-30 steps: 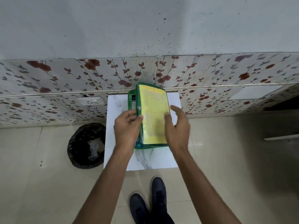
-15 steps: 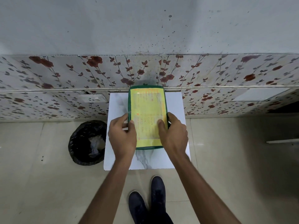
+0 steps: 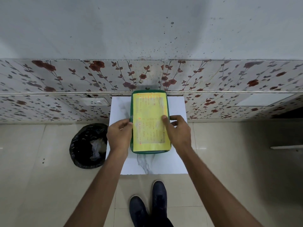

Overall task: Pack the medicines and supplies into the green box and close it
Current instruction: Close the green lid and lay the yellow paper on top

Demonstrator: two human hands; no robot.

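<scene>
Closed green box [image 3: 150, 152], rounded at the corners, flat on a white marble-look table [image 3: 176, 161], far end close against the wall. Lid almost wholly covered by a glossy yellow sheet [image 3: 150, 122] with orange and grey writing, too blurred to read. Contents hidden under the lid. Left hand [image 3: 118, 136] curled at the box's left edge, fingertips pinching the rim; whether any catch sits under them, impossible to tell. Right hand [image 3: 177, 133] at the right edge, thumb pressed flat on the yellow sheet, fingers bent round the side and partly out of sight. Shiny crinkled black bin bag [image 3: 88, 145] on the tiled floor just left of the table, pale scraps inside, unclear. White wall socket [image 3: 94, 101] above it. Dark shoes [image 3: 147, 205] below, cut off by the bottom edge.
</scene>
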